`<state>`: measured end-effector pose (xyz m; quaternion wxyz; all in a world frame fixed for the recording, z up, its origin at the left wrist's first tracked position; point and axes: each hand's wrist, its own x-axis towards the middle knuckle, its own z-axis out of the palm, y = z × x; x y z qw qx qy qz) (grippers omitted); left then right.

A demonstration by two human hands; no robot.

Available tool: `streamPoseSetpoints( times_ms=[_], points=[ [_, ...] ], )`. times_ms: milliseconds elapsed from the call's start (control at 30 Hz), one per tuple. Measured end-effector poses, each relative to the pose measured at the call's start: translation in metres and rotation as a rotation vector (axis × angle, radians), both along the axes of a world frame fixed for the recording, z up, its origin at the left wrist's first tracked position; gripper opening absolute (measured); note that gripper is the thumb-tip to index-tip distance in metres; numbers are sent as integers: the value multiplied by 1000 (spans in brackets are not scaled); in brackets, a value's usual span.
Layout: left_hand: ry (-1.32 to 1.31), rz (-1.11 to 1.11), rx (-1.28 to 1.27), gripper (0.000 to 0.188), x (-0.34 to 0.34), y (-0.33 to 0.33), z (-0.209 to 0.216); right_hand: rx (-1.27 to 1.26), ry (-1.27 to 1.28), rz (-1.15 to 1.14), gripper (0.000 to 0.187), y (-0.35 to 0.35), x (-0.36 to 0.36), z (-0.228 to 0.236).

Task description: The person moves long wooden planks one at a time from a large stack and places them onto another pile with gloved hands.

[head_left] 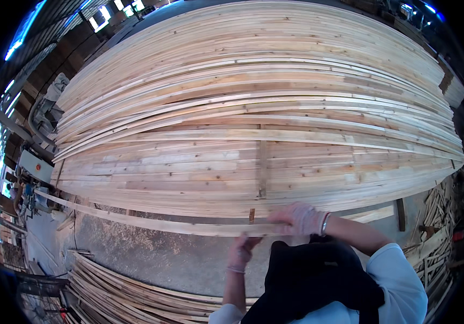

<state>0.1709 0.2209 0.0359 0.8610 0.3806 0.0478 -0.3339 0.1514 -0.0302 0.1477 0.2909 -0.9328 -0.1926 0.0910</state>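
A long, pale wooden strip (151,223) runs from the machine side at the left to just in front of my body. My right hand (303,218), in a light glove and slightly blurred, grips the strip near its right end. Below the strip's near edge, my left hand (241,252), also gloved, has its fingers bent up against the wood and holds it from beneath. Beyond the strip rises a wide, layered stack of long wooden strips (205,175). Several strips on its upper layers lie slightly askew. The strip's right end is hidden behind my right hand and body.
Bundled wooden strips (129,289) lie on the floor at the lower left. Sawdust (134,236) covers part of the concrete floor (183,264). A machine with a pale control box (35,166) stands at the left. Scrap wood (434,216) is heaped at the right.
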Motion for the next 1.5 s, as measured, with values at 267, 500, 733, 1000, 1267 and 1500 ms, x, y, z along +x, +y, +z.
streamPoseSetpoints(
  times_ms=[267,500,733,1000,1267,1500],
  points=[
    [68,569,-323,38,10,20,20,-172,666,-132,54,-83,-35,17],
    [217,-213,-72,51,-34,-68,-16,-101,342,139,52,-10,25,10],
    [314,407,64,42,7,7,-62,-245,209,-96,44,-152,79,47],
    [801,202,-1145,36,9,168,-199,-195,-78,-570,60,-366,153,70],
    [1544,856,-1301,36,-4,-15,-69,-567,78,-659,66,-466,199,34],
    [1519,912,-1199,38,4,-62,-45,-570,277,-578,80,-487,216,56]
  ],
)
